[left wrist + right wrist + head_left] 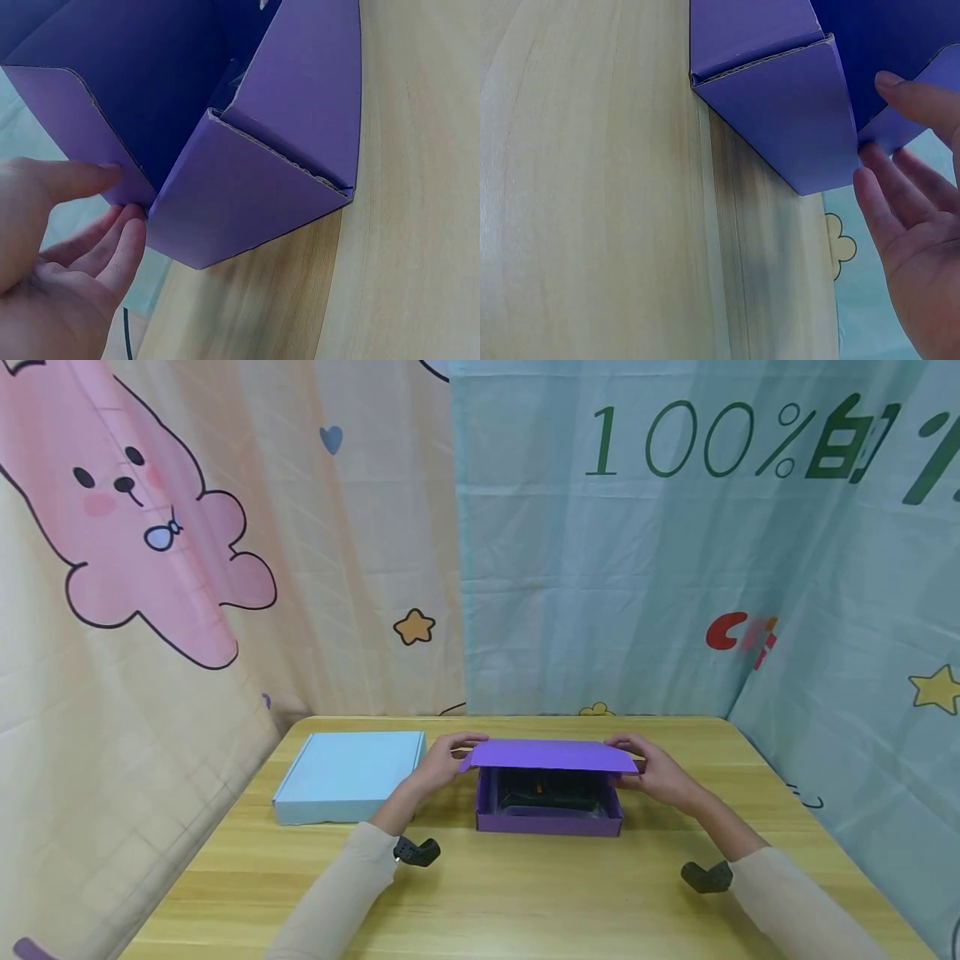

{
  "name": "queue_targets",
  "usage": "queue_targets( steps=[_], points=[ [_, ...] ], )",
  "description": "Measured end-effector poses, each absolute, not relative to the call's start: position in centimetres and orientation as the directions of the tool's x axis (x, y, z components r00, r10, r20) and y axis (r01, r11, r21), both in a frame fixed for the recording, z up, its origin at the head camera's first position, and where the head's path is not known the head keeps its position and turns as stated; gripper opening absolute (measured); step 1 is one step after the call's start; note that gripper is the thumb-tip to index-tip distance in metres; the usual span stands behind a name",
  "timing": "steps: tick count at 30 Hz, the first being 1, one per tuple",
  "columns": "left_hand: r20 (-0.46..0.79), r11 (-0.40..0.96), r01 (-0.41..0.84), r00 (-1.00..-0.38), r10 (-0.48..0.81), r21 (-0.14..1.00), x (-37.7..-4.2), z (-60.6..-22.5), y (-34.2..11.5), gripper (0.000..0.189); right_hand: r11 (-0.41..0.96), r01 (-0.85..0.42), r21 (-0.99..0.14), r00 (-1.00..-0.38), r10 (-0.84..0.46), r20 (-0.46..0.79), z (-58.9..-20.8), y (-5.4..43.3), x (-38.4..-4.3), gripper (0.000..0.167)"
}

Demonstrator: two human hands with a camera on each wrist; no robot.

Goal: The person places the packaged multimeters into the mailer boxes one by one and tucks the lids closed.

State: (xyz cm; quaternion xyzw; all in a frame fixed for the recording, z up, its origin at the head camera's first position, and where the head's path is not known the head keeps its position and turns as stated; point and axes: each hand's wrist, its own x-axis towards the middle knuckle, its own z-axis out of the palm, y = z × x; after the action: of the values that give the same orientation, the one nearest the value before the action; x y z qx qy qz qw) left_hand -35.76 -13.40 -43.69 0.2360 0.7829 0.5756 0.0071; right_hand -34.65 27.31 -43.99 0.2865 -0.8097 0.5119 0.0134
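A purple cardboard box [547,825] stands on the table with its hinged lid [555,755] partly raised. Inside lies a dark object [551,789] under clear plastic, half shaded by the lid. My left hand [442,762] holds the lid's left side, its thumb over the side flap [94,139] and its fingers behind, near the hinge corner. On the opposite side my right hand [660,772] pinches the matching right flap [939,79] between thumb and fingers. The box's side wall [784,112] shows below that hand in the right wrist view.
To the left of the purple box lies a closed light-blue box [360,772], close to my left forearm. The wooden table [525,902] ends at the back against printed curtains [600,568], which also hang along both sides.
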Motion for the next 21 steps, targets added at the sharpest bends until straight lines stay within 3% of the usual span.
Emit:
queue_targets(
  steps=[7,15,21],
  points=[
    [0.222,0.262,0.307,-0.925,0.307,0.915,-35.48,-43.61,-13.62,0.029,0.318,-0.417,-0.852,-0.857,-0.451,0.250,-43.86,27.59,-34.30,0.053],
    [0.160,0.230,0.230,-0.944,0.288,0.946,-35.20,-43.67,-13.58,0.035,0.336,-0.406,-0.850,-0.852,-0.476,0.219,-44.20,28.18,-34.07,0.055],
    [0.147,0.230,0.231,-0.932,0.330,0.945,-34.87,-43.84,-13.48,0.032,0.328,-0.408,-0.852,-0.836,-0.510,0.204,-44.43,28.31,-33.70,0.043]
  ],
)
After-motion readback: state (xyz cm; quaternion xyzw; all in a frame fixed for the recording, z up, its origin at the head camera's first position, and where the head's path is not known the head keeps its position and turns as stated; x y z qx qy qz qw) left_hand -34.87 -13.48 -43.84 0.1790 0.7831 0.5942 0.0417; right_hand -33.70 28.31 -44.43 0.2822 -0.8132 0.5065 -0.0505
